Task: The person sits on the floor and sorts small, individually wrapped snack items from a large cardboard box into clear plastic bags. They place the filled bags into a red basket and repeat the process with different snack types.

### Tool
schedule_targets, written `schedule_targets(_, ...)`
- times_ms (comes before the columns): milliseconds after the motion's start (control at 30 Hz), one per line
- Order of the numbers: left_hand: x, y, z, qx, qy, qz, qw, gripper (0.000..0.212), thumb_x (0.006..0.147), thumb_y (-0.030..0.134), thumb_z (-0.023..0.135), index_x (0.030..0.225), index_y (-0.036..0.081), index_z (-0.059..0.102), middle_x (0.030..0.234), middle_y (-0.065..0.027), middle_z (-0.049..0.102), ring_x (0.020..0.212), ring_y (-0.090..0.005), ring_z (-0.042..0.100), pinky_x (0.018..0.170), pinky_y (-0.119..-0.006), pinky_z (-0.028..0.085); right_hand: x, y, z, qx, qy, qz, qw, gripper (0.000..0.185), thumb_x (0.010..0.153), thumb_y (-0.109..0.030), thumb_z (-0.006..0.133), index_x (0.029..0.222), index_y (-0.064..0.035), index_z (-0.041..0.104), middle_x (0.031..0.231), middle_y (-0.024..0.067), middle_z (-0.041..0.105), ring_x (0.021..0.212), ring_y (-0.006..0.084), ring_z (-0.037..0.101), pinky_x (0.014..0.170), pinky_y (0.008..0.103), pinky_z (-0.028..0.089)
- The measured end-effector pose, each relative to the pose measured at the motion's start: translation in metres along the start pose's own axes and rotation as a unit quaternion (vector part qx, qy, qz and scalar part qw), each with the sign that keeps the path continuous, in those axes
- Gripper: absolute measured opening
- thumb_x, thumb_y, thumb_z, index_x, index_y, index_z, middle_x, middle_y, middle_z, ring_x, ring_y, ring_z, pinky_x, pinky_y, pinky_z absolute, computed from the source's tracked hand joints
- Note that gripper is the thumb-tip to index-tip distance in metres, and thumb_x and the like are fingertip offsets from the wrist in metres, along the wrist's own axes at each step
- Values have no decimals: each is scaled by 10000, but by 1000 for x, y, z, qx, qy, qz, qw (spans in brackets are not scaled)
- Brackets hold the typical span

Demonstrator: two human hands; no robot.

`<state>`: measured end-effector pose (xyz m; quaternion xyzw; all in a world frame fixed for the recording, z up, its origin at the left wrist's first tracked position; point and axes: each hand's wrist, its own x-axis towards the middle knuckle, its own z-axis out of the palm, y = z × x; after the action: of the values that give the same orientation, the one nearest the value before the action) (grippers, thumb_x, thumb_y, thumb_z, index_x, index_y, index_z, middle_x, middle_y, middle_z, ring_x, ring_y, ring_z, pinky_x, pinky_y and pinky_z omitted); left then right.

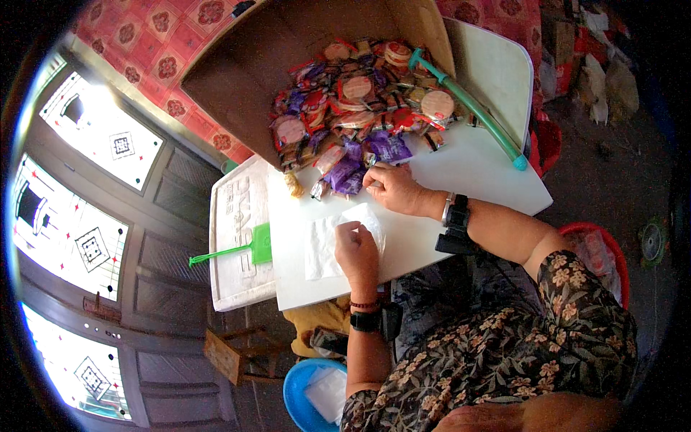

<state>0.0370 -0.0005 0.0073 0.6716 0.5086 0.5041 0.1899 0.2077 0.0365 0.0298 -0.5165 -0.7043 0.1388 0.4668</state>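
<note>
My left hand (357, 254), fingers curled in, is over clear plastic bags (323, 248) lying flat on the white table (421, 237). Whether it grips the plastic is not plain. Beyond it my right hand (397, 189) is at the near edge of a heap of wrapped snacks, its fingers bent beside purple packets (345, 175); anything between its fingertips is too small to make out. The heap of round wrapped biscuits (356, 87) and small packets spills out of a large cardboard box (243, 70) lying open towards me. A small yellow packet (293, 184) lies left of the purple ones.
A green tube with a T-handle (480, 116) lies at the table's right. A green fly swatter (261, 244) rests on a whitish lid-like board (237, 281) at the left. Below stand a blue basin (294, 386) with plastic bags, a wooden stool (224, 356) and a red basin (621, 264).
</note>
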Motion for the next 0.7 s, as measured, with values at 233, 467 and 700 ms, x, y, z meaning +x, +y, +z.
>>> schedule_targets(233,-1,0,2,18,-9,3,1000,42,851,75,597,889,58,590,647,-129,592,569,-277,577,558,-385,460,12,7,11,-63,-20,-74,995,270,821,-86,624,1073,-26,547,1055,172,543,967,373,570,843,448,469)
schedule_targets(467,0,4,1,34,-9,36,999,49,858,90,596,894,61,580,662,-129,598,575,-295,583,554,-394,458,28,0,20,-182,-89,-37,979,223,815,-105,632,1005,-39,536,980,169,527,847,407,601,732,475,500)
schedule_targets(700,1,8,3,35,-22,2,999,42,838,64,607,838,44,571,674,-145,594,573,-286,571,560,-387,452,40,1,11,-168,0,-91,982,106,836,-100,608,918,-45,569,850,163,578,810,378,608,643,468,490)
